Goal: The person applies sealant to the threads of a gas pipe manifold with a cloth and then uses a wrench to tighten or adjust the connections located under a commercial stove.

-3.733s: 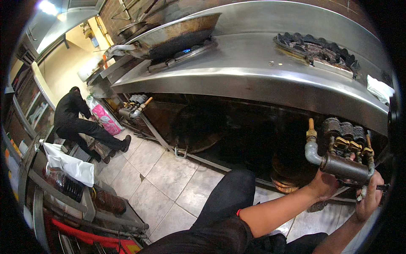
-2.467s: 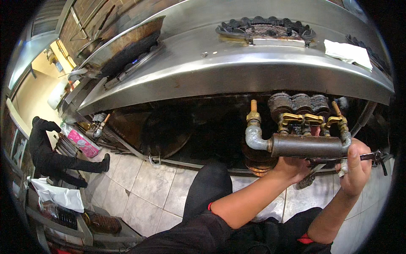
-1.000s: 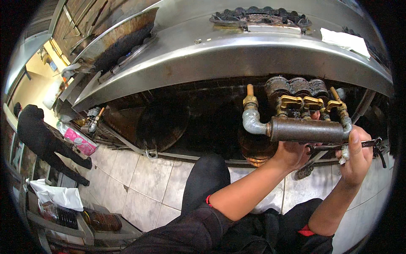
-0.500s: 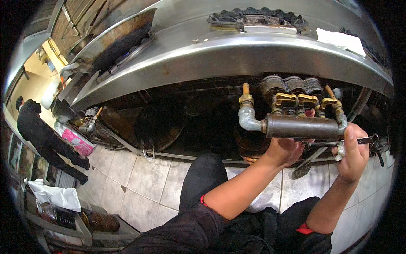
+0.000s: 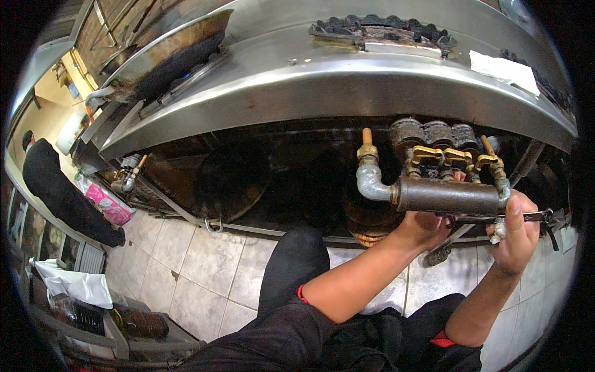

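Note:
Before me under the stove's front edge is a dark steel pipe manifold point(image 5: 449, 196) with brass valves point(image 5: 441, 155) on top and a silver elbow point(image 5: 372, 181) at its left end. My left hand point(image 5: 427, 228) is closed round the manifold from below, with a fingertip showing behind it among the valves; its other fingers are hidden. Beside the manifold's right end, my right hand point(image 5: 519, 239) is closed on a metal wrench point(image 5: 534, 217), thumb pointing up. The wrench's ring end sticks out to the right. A small white wad point(image 5: 498, 229) shows at the right hand's fingers.
Above runs a steel stove top point(image 5: 266, 87) with a burner grate point(image 5: 384, 34), a white cloth point(image 5: 505, 69) and a large wok point(image 5: 167, 59). A lower pipe point(image 5: 439, 255) lies near the tiled floor point(image 5: 198, 273). A person in black point(image 5: 56, 192) stands at far left, near shelving.
The view has shifted slightly, so the manifold and stove sit a little lower. Both hands keep nearly the same hold. At far left the person in black has changed stance.

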A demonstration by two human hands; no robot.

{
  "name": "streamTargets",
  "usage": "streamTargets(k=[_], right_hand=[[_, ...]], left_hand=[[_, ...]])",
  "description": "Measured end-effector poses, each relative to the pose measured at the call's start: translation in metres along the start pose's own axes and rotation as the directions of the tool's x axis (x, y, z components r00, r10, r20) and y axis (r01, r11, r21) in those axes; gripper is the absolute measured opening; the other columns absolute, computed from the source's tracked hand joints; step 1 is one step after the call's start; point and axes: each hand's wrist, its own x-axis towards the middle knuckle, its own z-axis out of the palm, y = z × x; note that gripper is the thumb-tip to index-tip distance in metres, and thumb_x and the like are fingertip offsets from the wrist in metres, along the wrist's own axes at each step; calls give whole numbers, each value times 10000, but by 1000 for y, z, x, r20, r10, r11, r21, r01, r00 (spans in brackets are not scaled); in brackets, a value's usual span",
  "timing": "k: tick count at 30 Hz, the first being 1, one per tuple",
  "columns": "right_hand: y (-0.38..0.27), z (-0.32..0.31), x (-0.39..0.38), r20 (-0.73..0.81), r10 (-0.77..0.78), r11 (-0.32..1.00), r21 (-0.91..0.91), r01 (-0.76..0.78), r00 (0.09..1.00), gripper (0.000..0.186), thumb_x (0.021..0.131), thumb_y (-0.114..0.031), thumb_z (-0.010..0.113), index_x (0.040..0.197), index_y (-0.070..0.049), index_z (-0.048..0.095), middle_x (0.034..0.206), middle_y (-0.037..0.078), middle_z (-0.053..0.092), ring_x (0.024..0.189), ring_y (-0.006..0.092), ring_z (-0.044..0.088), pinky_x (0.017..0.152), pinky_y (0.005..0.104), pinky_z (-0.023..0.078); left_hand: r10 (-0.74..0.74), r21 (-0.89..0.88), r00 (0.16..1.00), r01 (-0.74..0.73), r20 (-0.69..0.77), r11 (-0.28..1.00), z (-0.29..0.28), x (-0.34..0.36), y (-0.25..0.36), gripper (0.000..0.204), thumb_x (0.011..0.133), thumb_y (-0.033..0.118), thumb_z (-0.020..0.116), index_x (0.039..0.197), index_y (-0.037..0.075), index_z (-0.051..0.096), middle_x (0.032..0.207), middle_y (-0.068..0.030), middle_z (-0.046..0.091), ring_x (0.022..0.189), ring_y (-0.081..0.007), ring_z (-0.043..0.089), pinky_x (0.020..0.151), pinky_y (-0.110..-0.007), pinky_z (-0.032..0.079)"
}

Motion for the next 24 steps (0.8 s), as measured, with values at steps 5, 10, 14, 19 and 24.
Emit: streamTargets(k=[5,10,14,19,24], right_hand=[[-6,6,3,16,-56,998,10,56,998,214,928,-187,580,948,23,618,791,101,622,560,112,528,521,241,425],[-18,13,5,65,-34,999,-36,36,997,216,922,-168,577,810,-3,660,666,48,585,554,93,500,528,256,406],[-27,11,13,216,-95,995,-13,100,972,262,930,-174,572,754,-15,682,638,44,613,568,105,541,529,264,429],[-29,6,21,320,-161,987,27,161,934,291,950,-167,543,766,17,674,708,121,671,653,177,653,603,311,512],[-23,4,21,392,-104,988,145,50,914,321,954,-221,538,750,-28,694,654,90,620,604,156,590,561,301,454]], left_hand=[[76,-155,997,-72,21,985,-5,-9,15,555,871,428,615,1320,138,465,1337,-38,501,1218,-162,480,978,-338,413],[-85,-367,995,61,-49,928,15,-8,31,627,754,353,755,1269,136,471,1246,-61,507,1121,-219,548,821,-298,541],[18,-382,987,45,160,923,31,9,35,710,648,250,854,1165,85,395,1108,-67,459,940,-209,604,776,-252,557],[9,-332,991,37,137,943,27,13,32,542,680,330,831,1016,93,477,927,-24,516,812,-164,576,814,-308,518],[-39,-123,996,49,82,991,7,7,34,532,655,328,845,999,123,494,872,-14,600,823,-143,612,814,-284,511]])
